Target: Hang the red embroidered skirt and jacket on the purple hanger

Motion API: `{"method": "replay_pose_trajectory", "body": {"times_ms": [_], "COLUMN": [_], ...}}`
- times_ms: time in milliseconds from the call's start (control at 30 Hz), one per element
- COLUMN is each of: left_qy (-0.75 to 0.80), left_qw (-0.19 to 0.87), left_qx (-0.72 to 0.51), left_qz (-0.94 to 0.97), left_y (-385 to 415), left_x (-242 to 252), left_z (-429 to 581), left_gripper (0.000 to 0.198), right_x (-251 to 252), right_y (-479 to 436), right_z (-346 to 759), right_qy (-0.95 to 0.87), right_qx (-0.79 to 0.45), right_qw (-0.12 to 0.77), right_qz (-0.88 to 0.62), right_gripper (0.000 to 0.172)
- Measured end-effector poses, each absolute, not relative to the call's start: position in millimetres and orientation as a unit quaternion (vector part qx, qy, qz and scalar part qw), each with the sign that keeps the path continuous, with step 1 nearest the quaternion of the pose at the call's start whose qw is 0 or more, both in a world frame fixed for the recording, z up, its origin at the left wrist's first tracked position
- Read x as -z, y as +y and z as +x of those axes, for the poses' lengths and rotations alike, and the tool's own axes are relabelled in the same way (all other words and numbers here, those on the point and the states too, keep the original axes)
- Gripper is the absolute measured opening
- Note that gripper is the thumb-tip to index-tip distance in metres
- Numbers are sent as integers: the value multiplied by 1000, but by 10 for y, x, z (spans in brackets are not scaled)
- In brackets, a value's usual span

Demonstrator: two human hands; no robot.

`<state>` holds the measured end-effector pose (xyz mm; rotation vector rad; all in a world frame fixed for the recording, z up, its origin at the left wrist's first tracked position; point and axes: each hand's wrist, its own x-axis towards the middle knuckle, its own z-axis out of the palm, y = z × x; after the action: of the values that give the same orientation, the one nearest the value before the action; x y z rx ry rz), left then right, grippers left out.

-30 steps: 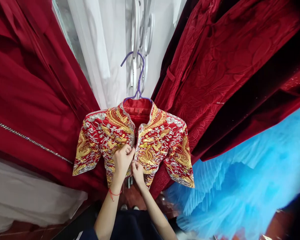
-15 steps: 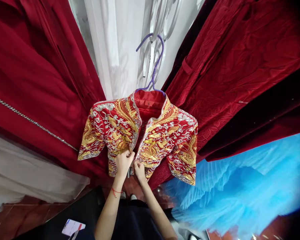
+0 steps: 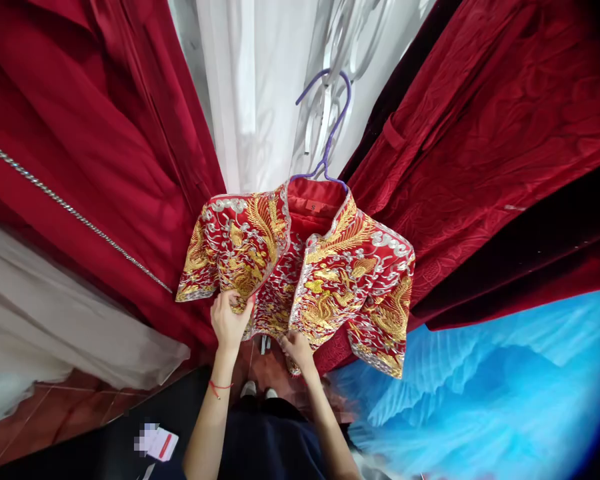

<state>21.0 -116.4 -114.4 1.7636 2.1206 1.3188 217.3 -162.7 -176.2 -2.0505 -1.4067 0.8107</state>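
Note:
A short-sleeved red jacket (image 3: 340, 273) with gold and silver embroidery and a stand collar hangs on a purple hanger (image 3: 341, 127). The hanger's hook is up among pale metal loops; whether it rests on one I cannot tell. My left hand (image 3: 231, 319) grips the front edge of the jacket on the left side. My right hand (image 3: 299, 350) pinches the lower front edge on the other side. Between the hands the front panels stand apart, and the embroidered inside of the back shows. A small label sits inside the collar.
Dark red garments (image 3: 105, 133) hang at the left, crossed by a silvery chain-like trim (image 3: 75, 213). More red velvet (image 3: 490, 120) hangs at the right. Blue tulle (image 3: 480, 387) spreads below it. White fabric (image 3: 260, 87) hangs behind, and a white card (image 3: 160, 443) lies on a black surface at lower left.
My left hand has moved left with its front edge, and my right hand slightly right and down. The jacket's front gap is wider. The whole view has shifted a little.

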Motion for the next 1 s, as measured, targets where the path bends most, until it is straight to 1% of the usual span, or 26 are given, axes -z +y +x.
{"method": "replay_pose_trajectory", "body": {"times_ms": [67, 133, 167, 200, 267, 333, 433, 500, 567, 633, 700, 767, 867, 933, 1000], "left_qy": [690, 675, 658, 637, 596, 571, 559, 553, 552, 550, 533, 504, 461, 446, 444], "left_qw": [-23, -55, -59, -59, -55, -48, -36, -48, -78, -98, -93, -58, 29, 71, 89], "left_qx": [-475, -507, -522, -536, -563, -581, -592, -596, -610, -627, -642, -651, -652, -654, -665], "left_qz": [546, 534, 540, 551, 571, 578, 580, 580, 563, 544, 543, 565, 602, 606, 594], "left_y": [-1119, -1053, -1016, -979, -904, -829, -709, -618, -512, -388, -253, -123, 11, 49, 60], "left_x": [1053, 909, 822, 729, 548, 395, 233, 145, 47, -61, -158, -226, -282, -310, -341], "left_z": [285, 433, 528, 631, 823, 948, 922, 769, 550, 310, 89, -82, -218, -247, -258], "left_gripper": [56, 82, 89, 92, 90, 91, 93, 87, 82, 84, 88, 86, 71, 62, 55], "right_x": [1491, 1200, 1059, 929, 714, 570, 446, 382, 311, 222, 114, -9, -201, -314, -403], "right_y": [-1586, -1507, -1457, -1403, -1291, -1181, -1023, -936, -881, -867, -887, -926, -987, -1016, -1034], "right_z": [2166, 2140, 2116, 2085, 2018, 1979, 2051, 2185, 2345, 2491, 2613, 2730, 2946, 3117, 3274], "right_qy": [-527, -526, -517, -506, -494, -504, -529, -533, -520, -492, -461, -445, -456, -478, -505], "right_qx": [-273, -201, -125, -42, 101, 176, 193, 176, 167, 185, 218, 249, 268, 254, 231], "right_qw": [297, 366, 423, 465, 500, 491, 471, 468, 479, 500, 519, 528, 529, 527, 524], "right_qz": [-748, -741, -733, -725, -704, -689, -679, -683, -687, -688, -685, -679, -664, -655, -646], "right_gripper": [34, 37, 41, 49, 65, 73, 77, 81, 87, 96, 104, 109, 110, 101, 86]}}
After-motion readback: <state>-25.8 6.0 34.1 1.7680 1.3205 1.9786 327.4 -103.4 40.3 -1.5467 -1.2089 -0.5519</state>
